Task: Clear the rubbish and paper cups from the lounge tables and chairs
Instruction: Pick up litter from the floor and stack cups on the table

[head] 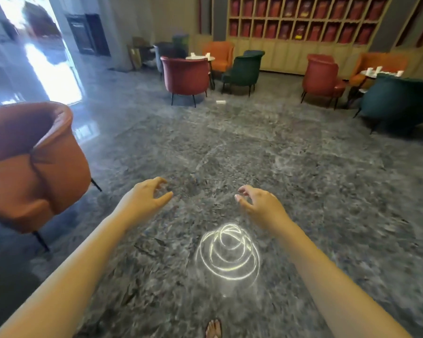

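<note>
My left hand (148, 195) and my right hand (260, 204) reach forward over the grey marble floor, fingers loosely curled, holding nothing. Far ahead, white paper cups (200, 55) stand on a small round table (211, 58) among red, orange and green armchairs. More white cups (379, 70) stand on a second round table (366, 74) at the far right. A small white piece of rubbish (220, 102) lies on the floor in front of the first group of chairs.
An orange armchair (27, 164) stands close at my left. A red chair (185, 75), a green chair (243, 69) and a teal chair (396, 98) ring the tables. Shelving with red boxes (303, 18) lines the back wall. A bright doorway (47, 50) is at left.
</note>
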`<state>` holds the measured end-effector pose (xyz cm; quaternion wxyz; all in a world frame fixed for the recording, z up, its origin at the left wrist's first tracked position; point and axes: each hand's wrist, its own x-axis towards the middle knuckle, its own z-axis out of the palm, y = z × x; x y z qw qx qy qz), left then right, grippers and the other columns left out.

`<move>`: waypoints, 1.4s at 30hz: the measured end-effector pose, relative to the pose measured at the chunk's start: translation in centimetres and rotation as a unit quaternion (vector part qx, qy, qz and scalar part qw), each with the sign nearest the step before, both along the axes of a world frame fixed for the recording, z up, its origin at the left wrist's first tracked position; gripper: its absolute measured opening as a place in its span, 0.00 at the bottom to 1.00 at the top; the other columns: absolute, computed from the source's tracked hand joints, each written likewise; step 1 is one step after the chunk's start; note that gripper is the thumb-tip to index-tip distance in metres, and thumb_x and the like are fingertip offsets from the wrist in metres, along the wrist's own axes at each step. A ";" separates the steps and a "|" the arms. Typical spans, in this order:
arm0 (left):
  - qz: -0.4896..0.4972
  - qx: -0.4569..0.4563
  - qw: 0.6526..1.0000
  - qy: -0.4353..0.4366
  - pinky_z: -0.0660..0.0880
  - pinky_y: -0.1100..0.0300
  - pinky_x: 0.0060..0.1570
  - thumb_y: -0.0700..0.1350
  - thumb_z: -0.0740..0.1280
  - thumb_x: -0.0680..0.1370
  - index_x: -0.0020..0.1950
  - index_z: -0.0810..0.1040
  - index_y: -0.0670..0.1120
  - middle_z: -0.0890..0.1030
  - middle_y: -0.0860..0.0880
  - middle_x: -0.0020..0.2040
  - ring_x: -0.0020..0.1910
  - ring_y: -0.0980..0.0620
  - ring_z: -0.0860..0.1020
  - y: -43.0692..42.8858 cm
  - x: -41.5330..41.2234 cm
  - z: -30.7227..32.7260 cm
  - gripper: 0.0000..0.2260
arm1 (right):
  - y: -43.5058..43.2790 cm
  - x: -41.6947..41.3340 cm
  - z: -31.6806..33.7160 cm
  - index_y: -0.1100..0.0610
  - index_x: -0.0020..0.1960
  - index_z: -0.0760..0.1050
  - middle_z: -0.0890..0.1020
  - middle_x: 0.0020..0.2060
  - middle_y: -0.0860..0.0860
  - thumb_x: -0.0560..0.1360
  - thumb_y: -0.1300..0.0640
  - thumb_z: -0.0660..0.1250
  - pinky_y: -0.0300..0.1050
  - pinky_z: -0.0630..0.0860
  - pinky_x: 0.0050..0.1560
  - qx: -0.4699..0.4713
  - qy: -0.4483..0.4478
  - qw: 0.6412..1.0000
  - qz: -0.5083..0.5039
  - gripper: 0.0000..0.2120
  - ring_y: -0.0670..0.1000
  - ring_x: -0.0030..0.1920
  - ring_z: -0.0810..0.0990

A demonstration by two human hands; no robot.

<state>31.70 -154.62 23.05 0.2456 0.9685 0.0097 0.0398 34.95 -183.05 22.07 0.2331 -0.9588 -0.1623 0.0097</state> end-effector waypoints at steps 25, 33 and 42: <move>-0.046 0.107 0.992 0.041 0.71 0.52 0.58 0.60 0.59 0.76 0.67 0.67 0.50 0.74 0.50 0.64 0.61 0.51 0.73 -1.5 79.1 0.4 0.23 | 0.6 81.1 1.5 0.53 0.67 0.66 0.77 0.59 0.53 0.79 0.42 0.52 0.48 0.68 0.54 -0.056 0.025 0.998 0.026 0.22 0.54 0.56 0.76; 0.023 0.105 0.993 0.058 0.71 0.54 0.57 0.60 0.58 0.76 0.67 0.66 0.49 0.74 0.49 0.63 0.61 0.50 0.73 6.4 101.1 -2.4 0.24 | 8.7 106.3 -1.2 0.51 0.66 0.67 0.77 0.60 0.53 0.78 0.41 0.52 0.49 0.69 0.55 -0.085 0.037 0.990 0.108 0.22 0.54 0.58 0.75; -0.052 0.096 0.993 0.033 0.71 0.55 0.57 0.61 0.58 0.76 0.70 0.62 0.50 0.71 0.50 0.67 0.63 0.50 0.72 9.2 133.4 0.3 0.26 | 11.4 135.2 2.5 0.52 0.70 0.63 0.76 0.61 0.53 0.78 0.40 0.51 0.51 0.68 0.59 -0.093 0.070 0.993 0.033 0.25 0.55 0.59 0.74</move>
